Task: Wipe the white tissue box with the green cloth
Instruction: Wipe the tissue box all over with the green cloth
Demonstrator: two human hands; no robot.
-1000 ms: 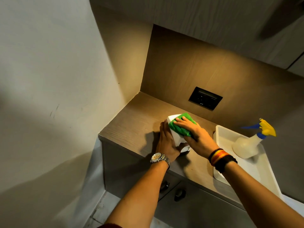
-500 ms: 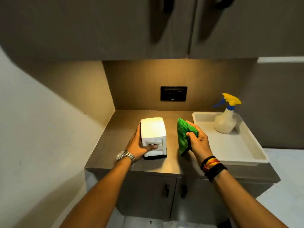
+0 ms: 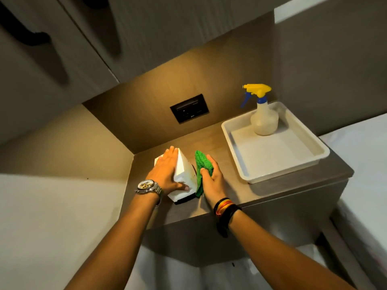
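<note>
The white tissue box (image 3: pixel 185 176) stands on the brown countertop (image 3: pixel 234 185) near the left corner. My left hand (image 3: pixel 166 171), with a wristwatch, lies flat over the box's top and left side, thumb on its front face, holding it. My right hand (image 3: pixel 212 181) is closed on the bunched green cloth (image 3: pixel 201 168) and presses it against the box's right side. The cloth hangs down to the countertop. Most of the box's top is hidden under my left hand.
A white tray (image 3: pixel 234 147) sits on the right of the counter with a spray bottle (image 3: pixel 264 117) standing in its far corner. A black wall socket (image 3: pixel 189 107) is on the back panel. Upper cabinets hang overhead; a wall closes the left side.
My left hand has shifted from the box's left side to lie over its top. The cloth went from the box's top, to apart on its right, to against its right side. The camera swung.
</note>
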